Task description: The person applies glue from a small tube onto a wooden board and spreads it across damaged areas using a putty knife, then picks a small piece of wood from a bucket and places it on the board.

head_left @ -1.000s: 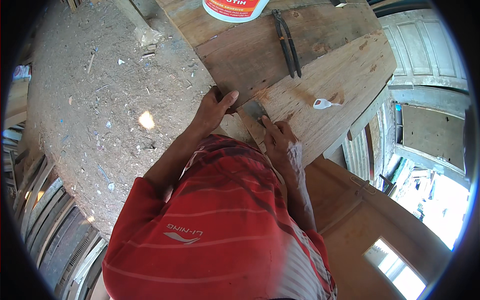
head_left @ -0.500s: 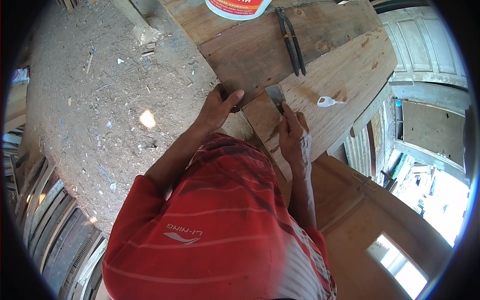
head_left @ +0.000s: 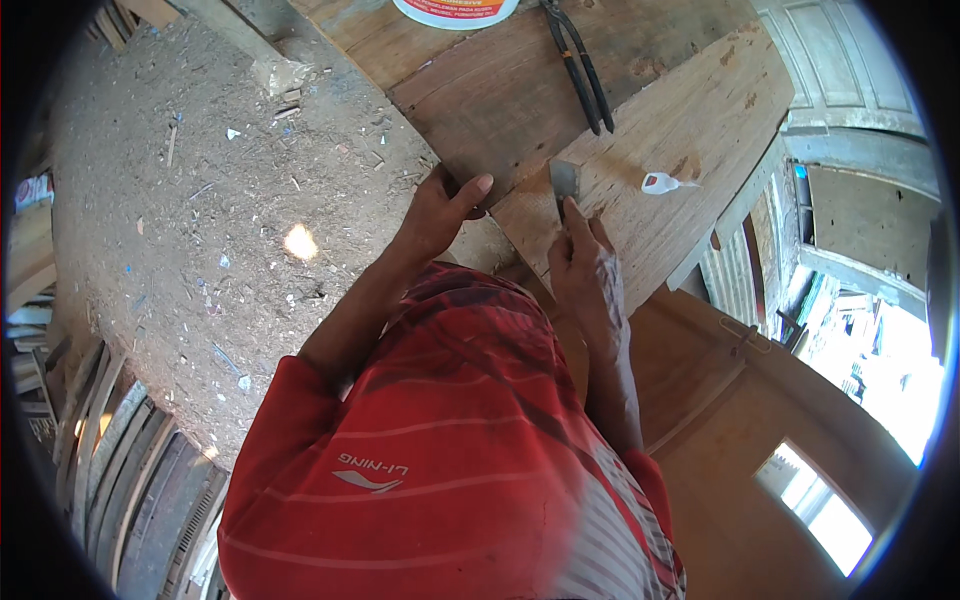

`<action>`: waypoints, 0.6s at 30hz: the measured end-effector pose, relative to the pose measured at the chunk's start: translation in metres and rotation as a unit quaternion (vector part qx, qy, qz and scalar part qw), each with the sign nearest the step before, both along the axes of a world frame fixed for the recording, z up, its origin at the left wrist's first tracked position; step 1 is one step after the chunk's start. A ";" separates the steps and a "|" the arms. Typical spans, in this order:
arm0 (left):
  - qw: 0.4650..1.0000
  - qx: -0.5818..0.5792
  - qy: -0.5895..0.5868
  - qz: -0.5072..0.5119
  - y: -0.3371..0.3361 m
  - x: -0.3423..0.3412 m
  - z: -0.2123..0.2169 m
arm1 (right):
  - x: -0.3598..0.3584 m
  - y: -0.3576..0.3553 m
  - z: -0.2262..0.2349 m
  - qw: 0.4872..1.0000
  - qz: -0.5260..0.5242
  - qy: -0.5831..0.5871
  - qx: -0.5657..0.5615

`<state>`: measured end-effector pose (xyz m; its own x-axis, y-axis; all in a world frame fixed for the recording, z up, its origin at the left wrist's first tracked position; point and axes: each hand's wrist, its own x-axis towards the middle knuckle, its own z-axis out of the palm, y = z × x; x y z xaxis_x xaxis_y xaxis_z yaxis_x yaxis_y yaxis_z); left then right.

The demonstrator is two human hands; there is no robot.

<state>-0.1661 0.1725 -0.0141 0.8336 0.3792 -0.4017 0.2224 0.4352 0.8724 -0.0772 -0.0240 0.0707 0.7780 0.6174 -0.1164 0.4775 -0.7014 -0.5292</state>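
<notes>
My left-hand fingers curled over near edge of wooden panel on worktop, gripping it. Right hand pinches flat metal scraper, blade pointing away, flat on panel just right of left hand.

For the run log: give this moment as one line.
left hand: grips wooden panel edge | right hand: presses metal scraper on panel | nearby: pliers, small glue bottle
</notes>
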 end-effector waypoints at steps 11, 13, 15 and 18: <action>1.000 0.005 -0.018 -0.025 0.004 -0.001 -0.009 | -0.036 0.025 0.029 0.999 -0.027 0.044 0.005; 0.999 -0.015 -0.021 -0.024 0.004 -0.001 -0.009 | -0.034 0.029 0.025 0.998 -0.046 0.032 0.003; 0.999 -0.026 -0.017 -0.024 0.004 0.000 -0.006 | -0.035 0.030 0.018 0.998 -0.050 0.028 -0.005; 0.998 -0.018 -0.035 -0.045 0.007 0.001 -0.011 | -0.052 0.032 0.022 0.998 -0.017 0.063 -0.006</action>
<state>-0.1648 0.1799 -0.0253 0.8904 0.2873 -0.3529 0.2011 0.4472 0.8715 -0.1293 0.0077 0.0922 0.7772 0.5891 -0.2211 0.3840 -0.7224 -0.5751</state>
